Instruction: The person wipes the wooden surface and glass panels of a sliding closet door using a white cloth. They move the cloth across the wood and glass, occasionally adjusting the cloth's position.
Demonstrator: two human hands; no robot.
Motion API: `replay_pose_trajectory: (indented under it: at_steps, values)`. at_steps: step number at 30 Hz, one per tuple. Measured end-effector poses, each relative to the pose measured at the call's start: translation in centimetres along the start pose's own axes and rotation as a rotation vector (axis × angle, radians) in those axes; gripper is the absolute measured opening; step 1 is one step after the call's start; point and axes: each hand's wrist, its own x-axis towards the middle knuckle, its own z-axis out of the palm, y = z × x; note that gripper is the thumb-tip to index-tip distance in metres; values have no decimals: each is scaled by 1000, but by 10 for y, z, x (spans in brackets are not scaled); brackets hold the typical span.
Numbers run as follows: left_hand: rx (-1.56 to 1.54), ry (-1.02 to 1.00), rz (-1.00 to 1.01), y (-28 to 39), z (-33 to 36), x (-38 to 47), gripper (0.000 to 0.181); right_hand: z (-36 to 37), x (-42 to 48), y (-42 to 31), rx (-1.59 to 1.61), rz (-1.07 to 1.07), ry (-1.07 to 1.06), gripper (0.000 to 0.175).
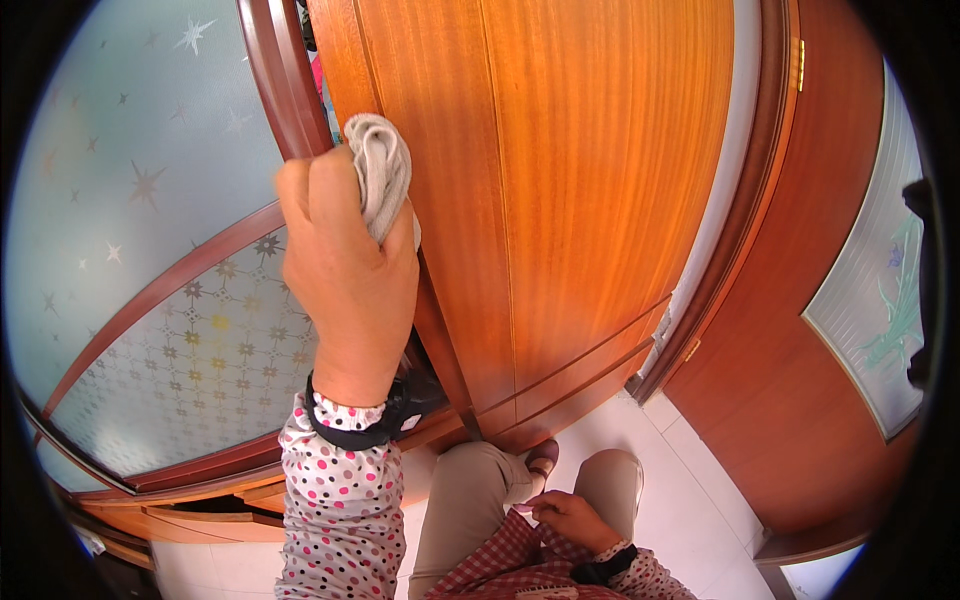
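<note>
A folded grey-beige cloth (pixel 382 176) is bunched in my left hand (pixel 349 255). That hand is raised in front of the wardrobe, where the reddish-brown frame (pixel 289 82) of a frosted glass door meets the orange wood side panel (pixel 600 187). Whether the cloth touches the wood is hidden behind my hand. Low over my lap, my right hand (pixel 574 517) rests with curled fingers at the edge of a red checked apron (pixel 487 559). Whether those fingers pinch the fabric is unclear.
The frosted door glass (pixel 150 150) with star patterns fills the left. Through a narrow gap (pixel 319 82) beside its frame, colored items show. A jutting drawer (pixel 217 517) is at lower left. On the right stands a reddish wooden door (pixel 795 315) with a glass inset, above pale floor tiles (pixel 675 480).
</note>
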Motion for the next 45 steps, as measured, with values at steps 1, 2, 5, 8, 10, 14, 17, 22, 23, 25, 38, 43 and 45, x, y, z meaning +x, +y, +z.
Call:
replay_pose_trajectory:
  at_steps: [1,2,5,8,10,14,17,22,23,25,38,43,45]
  values:
    - [-3,-13,-14,0,-1,-4,35,0,0,-2,6,4,-2,28]
    - [-7,-26,-28,-1,-1,-8,37,0,-1,-4,24,21,-10,28]
    - [3,-55,-51,-3,-2,-20,40,0,-2,-9,3,29,-6,28]
    - [0,-88,-76,-4,-4,-34,44,0,-2,-11,1,51,-11,28]
    - [3,-123,-111,-3,-5,-43,45,-1,-2,-11,-24,41,-10,28]
    - [-48,-179,-201,0,-8,-64,32,-1,-3,-8,-15,24,-11,28]
    - [-49,-212,-241,0,-9,-80,35,0,-3,-6,-4,40,-4,28]
    - [-9,-213,-192,-6,-8,-103,49,0,-3,-10,-32,18,2,28]
    - [-13,-219,-196,-7,-7,-108,50,-1,-3,-12,-29,27,-3,28]
    - [-24,-232,-208,-9,-7,-117,52,-1,-3,-15,-47,30,3,28]
    - [-89,-211,-282,-21,1,-169,54,4,3,-29,-30,40,-10,27]
    - [-133,-283,-322,-22,-2,-184,60,5,2,-32,-57,42,9,26]
    - [-158,-312,-354,-19,-4,-189,61,5,1,-32,-46,41,13,26]
